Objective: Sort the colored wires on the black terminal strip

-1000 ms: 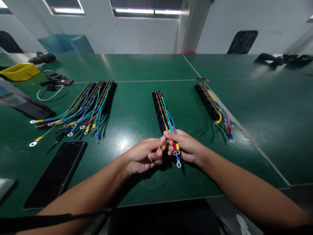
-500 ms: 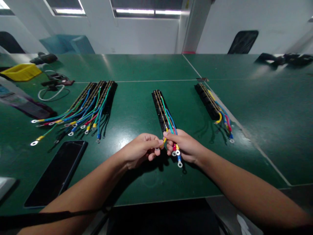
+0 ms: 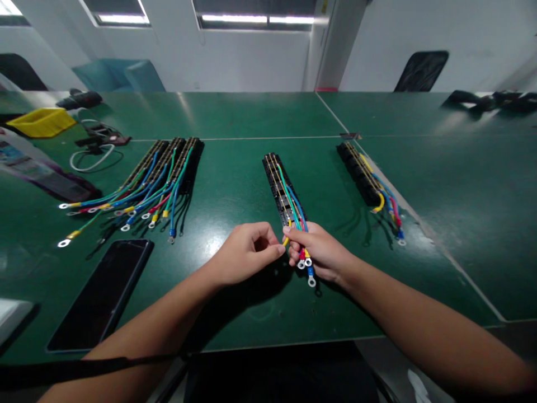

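Observation:
A black terminal strip with brass-coloured rails lies mid-table, its near end close to my hands. Green, blue, red and yellow wires run from it into my right hand, which is closed round the bundle. Ring terminals stick out below those fingers. Near the strip's end, a short yellow wire curves down between the hands. My left hand pinches at this yellow wire with thumb and forefinger; its tip is hidden there.
Several wired strips lie at the left, above a black phone. Another wired strip is at the right. A yellow tray, cables and a plastic bag are at the far left.
My left hand has changed its grip, thumb and forefinger now forming a rounder loop at the yellow wire. The whole view has shifted slightly. My right hand keeps its hold on the bundle.

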Tool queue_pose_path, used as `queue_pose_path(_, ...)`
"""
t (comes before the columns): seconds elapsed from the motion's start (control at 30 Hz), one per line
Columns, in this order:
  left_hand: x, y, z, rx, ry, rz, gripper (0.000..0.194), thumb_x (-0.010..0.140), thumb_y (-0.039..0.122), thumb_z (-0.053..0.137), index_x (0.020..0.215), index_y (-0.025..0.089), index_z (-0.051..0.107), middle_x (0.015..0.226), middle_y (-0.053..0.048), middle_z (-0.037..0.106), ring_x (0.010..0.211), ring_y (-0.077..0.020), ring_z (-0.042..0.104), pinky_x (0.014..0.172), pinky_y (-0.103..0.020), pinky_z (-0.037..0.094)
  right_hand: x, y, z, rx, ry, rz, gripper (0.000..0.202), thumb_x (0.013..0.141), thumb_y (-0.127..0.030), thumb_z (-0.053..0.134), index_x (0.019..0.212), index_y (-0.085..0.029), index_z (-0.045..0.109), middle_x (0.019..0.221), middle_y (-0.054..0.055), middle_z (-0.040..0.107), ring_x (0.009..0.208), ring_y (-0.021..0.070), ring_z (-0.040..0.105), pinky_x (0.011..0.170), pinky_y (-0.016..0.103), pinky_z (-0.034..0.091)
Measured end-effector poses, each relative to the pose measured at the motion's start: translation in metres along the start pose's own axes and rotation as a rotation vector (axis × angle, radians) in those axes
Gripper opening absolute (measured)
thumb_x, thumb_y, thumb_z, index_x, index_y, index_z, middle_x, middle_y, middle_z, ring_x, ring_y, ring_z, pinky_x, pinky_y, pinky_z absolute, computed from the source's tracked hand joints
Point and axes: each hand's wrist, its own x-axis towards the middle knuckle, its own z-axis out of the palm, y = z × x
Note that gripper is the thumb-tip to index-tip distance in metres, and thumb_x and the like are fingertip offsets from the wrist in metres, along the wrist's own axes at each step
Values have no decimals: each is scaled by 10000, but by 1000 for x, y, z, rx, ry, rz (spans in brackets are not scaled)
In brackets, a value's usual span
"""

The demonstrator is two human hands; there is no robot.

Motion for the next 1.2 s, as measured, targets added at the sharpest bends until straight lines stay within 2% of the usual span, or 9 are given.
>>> queue_pose_path(0.2, -1, -1, -1, 218, 29, 168, 287, 754, 407, 696, 727, 138, 603, 609, 10, 604, 504, -68, 483, 482, -162, 303, 0, 5, 1, -19, 21, -61, 243, 845, -261, 577, 634, -166, 504, 389, -29, 504, 340, 75, 464, 366, 170, 367)
queue_pose_path(0.37, 0, -2, -4, 420, 12, 294, 176, 830, 298, 615, 748, 142, 625, 641, 1, 627, 539, -78, 499, 532, -178, 296, -3, 4, 3, -45, 69, -63, 189, 844, -266, 584, 708, -184, 483, 400, -70, 466, 323, 74, 430, 350, 180, 376)
queue_pose_path(0.47, 0, -2, -4, 489, 8, 311, 195, 862, 284, 569, 734, 143, 610, 602, 12, 589, 512, -72, 463, 522, -185, 256, -4, 2, 4, -89, 76, -43, 177, 860, -255, 565, 722, -187, 479, 397, -76, 458, 313, 73, 416, 341, 185, 398)
queue_pose_path(0.6, 0, -2, -3, 511, 19, 313, 208, 873, 267, 545, 711, 148, 601, 545, 24, 527, 473, -72, 411, 505, -202, 207, -3, 0, 2, -86, 36, -17, 147, 866, -226, 557, 738, -173, 507, 438, -61, 501, 352, 92, 507, 380, 203, 464)
queue_pose_path(0.8, 2, -5, -4, 553, -12, 321, 140, 835, 247, 585, 734, 154, 612, 584, 18, 579, 491, -74, 458, 514, -191, 234, -2, 1, -1, -79, 5, 24, 165, 873, -216, 552, 719, -163, 527, 450, -31, 551, 385, 109, 574, 392, 192, 464)
queue_pose_path(1.03, 2, -6, -5, 664, -57, 340, 254, 921, 295, 476, 749, 158, 603, 595, -1, 569, 511, -90, 479, 513, -215, 219, -1, 1, -2, -84, -6, 19, 146, 865, -216, 575, 737, -172, 518, 474, -45, 553, 385, 108, 569, 400, 212, 488)
queue_pose_path(1.2, 3, -7, -7, 706, -85, 351, 247, 929, 301, 468, 780, 152, 596, 636, -9, 595, 554, -98, 520, 529, -207, 254, -2, -1, -2, -78, -9, 38, 150, 864, -219, 574, 733, -169, 520, 474, -36, 563, 387, 113, 580, 392, 205, 480)
